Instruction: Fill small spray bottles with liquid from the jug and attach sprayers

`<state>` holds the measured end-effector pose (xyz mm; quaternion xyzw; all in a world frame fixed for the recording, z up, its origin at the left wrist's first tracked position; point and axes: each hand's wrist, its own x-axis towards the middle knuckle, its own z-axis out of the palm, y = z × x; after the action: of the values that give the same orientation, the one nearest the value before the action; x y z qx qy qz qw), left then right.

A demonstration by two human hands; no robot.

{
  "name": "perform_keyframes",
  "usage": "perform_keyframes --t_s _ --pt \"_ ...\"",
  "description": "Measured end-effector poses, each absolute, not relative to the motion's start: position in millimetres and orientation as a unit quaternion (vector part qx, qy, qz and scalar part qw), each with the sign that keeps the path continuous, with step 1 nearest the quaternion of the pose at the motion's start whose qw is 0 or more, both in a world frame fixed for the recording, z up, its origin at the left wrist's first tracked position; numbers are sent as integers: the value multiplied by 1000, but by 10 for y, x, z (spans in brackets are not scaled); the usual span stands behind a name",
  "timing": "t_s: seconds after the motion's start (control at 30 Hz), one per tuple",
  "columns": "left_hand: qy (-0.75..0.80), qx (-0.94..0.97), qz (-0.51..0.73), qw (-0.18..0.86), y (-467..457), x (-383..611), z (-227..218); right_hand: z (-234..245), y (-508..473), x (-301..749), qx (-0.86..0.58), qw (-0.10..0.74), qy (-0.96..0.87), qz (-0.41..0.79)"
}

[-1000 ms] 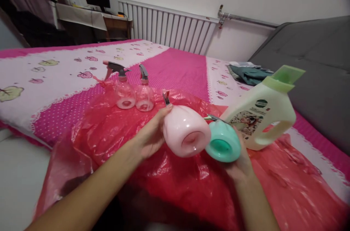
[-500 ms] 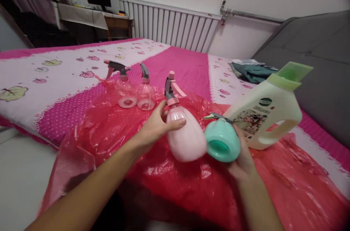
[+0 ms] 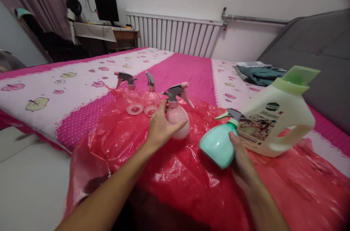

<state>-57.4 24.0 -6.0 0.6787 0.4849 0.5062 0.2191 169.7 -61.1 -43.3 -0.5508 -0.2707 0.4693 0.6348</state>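
Note:
My left hand is wrapped round a pink spray bottle, which stands nearly upright with its pink trigger to the right. In my right hand is a green spray bottle, tilted, its grey and light-green head up near the detergent jug. Two clear pink spray bottles, one with a trigger to the left and one beside it, stand just beyond my left hand. Behind my right hand rises a large cream detergent jug with a light-green cap. The palm side of my right hand is hidden.
Red plastic sheeting lies under the bottles on a bed with a pink flowered cover. Folded clothes rest near the grey headboard. A radiator and a desk with a monitor stand at the back.
The pink bottle has gone from tilted to nearly upright, its trigger head turned. The green bottle has swung from base-toward-me to showing its side. The view has shifted upward.

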Motion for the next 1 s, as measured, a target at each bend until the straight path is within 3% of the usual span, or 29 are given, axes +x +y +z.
perform_keyframes --t_s 0.13,0.4,0.63,1.0 --pt "502 699 473 191 293 -584 -77 -518 -574 1758 -605 590 -419 332" --pt "459 751 433 196 538 -479 -210 -481 -557 1724 -626 592 -458 217" --pt "456 730 455 227 620 -613 -331 -618 -440 1594 -625 554 -506 215" --pt "528 647 540 110 712 -1078 -151 -778 -326 1715 -650 510 -516 225"
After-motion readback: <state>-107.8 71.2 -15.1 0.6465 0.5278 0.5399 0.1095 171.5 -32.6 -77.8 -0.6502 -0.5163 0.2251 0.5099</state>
